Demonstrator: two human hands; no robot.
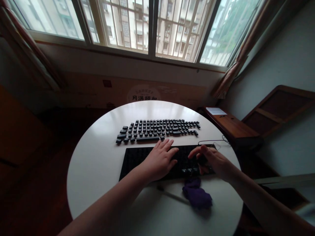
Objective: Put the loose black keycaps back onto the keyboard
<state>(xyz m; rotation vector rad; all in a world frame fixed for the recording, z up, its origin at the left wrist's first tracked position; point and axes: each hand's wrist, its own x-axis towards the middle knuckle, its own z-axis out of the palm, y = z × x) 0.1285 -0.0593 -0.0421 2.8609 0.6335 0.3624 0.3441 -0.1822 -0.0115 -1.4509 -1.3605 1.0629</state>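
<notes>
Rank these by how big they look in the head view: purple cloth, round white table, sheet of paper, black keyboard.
1. Round white table
2. Black keyboard
3. Purple cloth
4. Sheet of paper, though it lies farther from the camera

The table has a smooth, glossy top that mirrors light at 12 o'clock. The keys there look like plastic with a faint sheen; the keyboard, at the table's centre, looks like matt plastic. At 4 o'clock lies matt, crumpled cloth. At 2 o'clock, smooth wood furniture with a soft gloss bears paper.
</notes>
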